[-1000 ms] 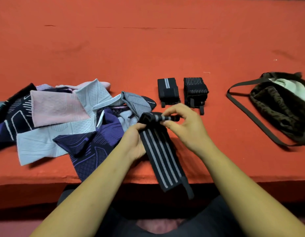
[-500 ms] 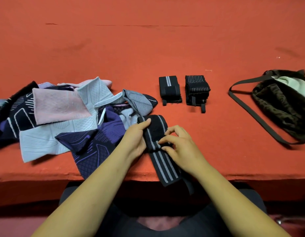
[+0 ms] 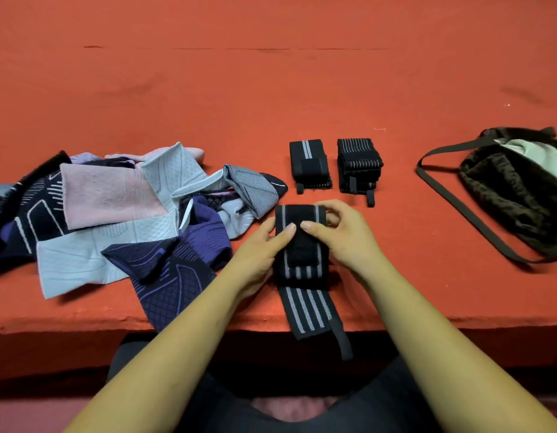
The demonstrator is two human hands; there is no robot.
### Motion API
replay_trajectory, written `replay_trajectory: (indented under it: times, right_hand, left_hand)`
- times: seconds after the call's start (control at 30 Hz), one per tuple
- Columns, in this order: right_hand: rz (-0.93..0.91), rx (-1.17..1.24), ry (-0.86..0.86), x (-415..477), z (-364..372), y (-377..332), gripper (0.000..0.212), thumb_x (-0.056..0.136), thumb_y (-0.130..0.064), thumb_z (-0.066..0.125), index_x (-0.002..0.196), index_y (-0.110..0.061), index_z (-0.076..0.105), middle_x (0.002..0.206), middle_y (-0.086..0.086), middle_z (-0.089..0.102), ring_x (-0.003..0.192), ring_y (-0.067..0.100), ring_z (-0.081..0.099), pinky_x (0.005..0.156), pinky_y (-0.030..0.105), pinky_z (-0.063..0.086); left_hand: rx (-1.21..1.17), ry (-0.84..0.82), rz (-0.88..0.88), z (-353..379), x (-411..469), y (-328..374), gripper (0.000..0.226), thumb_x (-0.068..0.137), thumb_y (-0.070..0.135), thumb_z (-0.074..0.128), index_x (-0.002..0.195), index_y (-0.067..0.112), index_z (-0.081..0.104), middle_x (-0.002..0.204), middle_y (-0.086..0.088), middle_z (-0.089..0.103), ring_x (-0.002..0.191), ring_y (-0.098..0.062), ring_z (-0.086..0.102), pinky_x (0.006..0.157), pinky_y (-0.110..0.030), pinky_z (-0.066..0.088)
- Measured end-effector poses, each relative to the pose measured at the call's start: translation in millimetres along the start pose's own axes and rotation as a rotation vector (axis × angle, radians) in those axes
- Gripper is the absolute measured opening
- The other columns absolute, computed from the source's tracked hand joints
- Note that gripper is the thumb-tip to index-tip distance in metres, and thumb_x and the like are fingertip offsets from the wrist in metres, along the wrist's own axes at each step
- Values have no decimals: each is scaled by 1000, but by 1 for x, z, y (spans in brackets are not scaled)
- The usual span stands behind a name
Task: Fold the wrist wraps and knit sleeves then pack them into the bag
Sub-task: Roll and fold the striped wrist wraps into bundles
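A black wrist wrap with grey stripes (image 3: 305, 257) lies partly folded at the near edge of the red table, its tail hanging over the edge. My left hand (image 3: 261, 251) grips its left side, thumb on top. My right hand (image 3: 342, 235) grips the right side, thumb pressed on the folded top and fingers curled behind. Two folded black wrist wraps (image 3: 308, 164) (image 3: 358, 164) lie side by side just beyond. A heap of knit sleeves (image 3: 115, 214) in pink, pale grey, purple and black spreads at the left. A dark bag (image 3: 514, 189) with an open mouth lies at the right.
The red table (image 3: 271, 89) stretches far back. The bag's long strap (image 3: 458, 204) loops across the table toward my right hand. My lap in dark clothing shows below the table edge.
The wrap's upper end has been folded down over itself into a wider flat packet. Both hands shifted from pinching the rolled end to holding the packet's sides with thumbs on top.
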State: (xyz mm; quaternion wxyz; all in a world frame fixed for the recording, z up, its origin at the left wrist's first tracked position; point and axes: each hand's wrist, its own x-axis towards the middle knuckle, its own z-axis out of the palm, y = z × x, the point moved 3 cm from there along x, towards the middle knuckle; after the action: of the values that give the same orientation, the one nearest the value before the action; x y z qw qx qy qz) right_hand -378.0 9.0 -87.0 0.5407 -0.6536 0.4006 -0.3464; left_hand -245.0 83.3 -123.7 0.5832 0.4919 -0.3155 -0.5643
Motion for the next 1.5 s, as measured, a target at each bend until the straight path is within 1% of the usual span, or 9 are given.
replay_trajectory:
  times: [0.27, 0.53, 0.67, 0.8, 0.9, 1.0, 1.13, 1.23, 1.5]
  right_hand:
    - [-158, 44, 71, 11, -8, -18, 32, 82, 1, 73, 108, -11, 58, 103, 14, 70, 93, 22, 67, 90, 47, 56]
    - [-243, 145, -122, -9, -2, -12, 42, 79, 24, 56, 100, -12, 51, 104, 8, 65, 98, 11, 61, 91, 26, 48]
    - [-163, 130, -212, -23, 1, 17, 48, 75, 31, 43, 95, -12, 49, 118, 11, 70, 119, 12, 61, 100, 23, 45]
    - [-159, -33, -216, -30, 3, 34, 53, 72, 24, 42, 91, -25, 46, 136, -4, 60, 140, 4, 38, 117, 34, 31]
    - [-159, -156, -214, -37, 11, 37, 47, 69, 12, 45, 90, -31, 46, 157, -5, 33, 148, 1, 16, 123, 34, 16]
    - [-104, -43, -71, -38, 21, 30, 36, 77, -20, 54, 110, -31, 46, 160, -3, 19, 143, -10, 19, 115, 15, 20]
    - [19, 54, 139, -25, 26, 30, 44, 99, -35, 49, 139, -22, 37, 133, -4, 53, 121, 9, 52, 101, 21, 42]
    - [16, -1, 188, -19, 25, 28, 32, 102, -24, 46, 133, -18, 42, 112, -11, 58, 104, 7, 56, 78, 4, 40]
    - [40, -20, 204, 37, 1, -1, 17, 99, -27, 55, 102, -13, 46, 81, 5, 59, 39, 2, 50, 36, 18, 37]
  left_hand:
    - [-213, -125, -216, 6, -10, -14, 45, 99, 29, 53, 131, -3, 58, 128, -26, 62, 119, -38, 61, 102, -47, 50]
    - [-458, 66, -354, 2, 0, -8, 30, 103, 19, 40, 110, -1, 63, 98, -21, 73, 81, -31, 75, 75, -41, 60]
    - [-530, 76, -296, -7, 5, -3, 48, 95, 16, 38, 133, -7, 54, 126, -25, 64, 95, -32, 69, 75, -40, 61]
    - [-371, 45, -295, 0, 2, -9, 53, 103, 42, 38, 133, 3, 58, 126, -19, 66, 103, -30, 69, 84, -41, 59]
    - [-239, 146, -216, 9, 6, -16, 37, 102, 22, 48, 131, 0, 57, 110, -16, 72, 93, -25, 69, 86, -42, 56]
    - [-209, 226, -101, 13, 12, -20, 33, 103, 15, 48, 130, -1, 57, 114, -20, 71, 97, -28, 69, 87, -40, 55]
    - [-175, 287, 19, 22, 16, -12, 27, 104, 18, 47, 120, 6, 65, 116, -17, 72, 105, -26, 69, 96, -38, 53]
    - [-32, 296, 72, 24, 23, -5, 24, 101, 24, 53, 107, 12, 72, 108, -9, 75, 104, -23, 71, 99, -40, 52]
    - [209, 311, 184, 23, 54, 44, 40, 90, 43, 64, 92, 3, 71, 94, -20, 74, 83, -21, 67, 82, -47, 55]
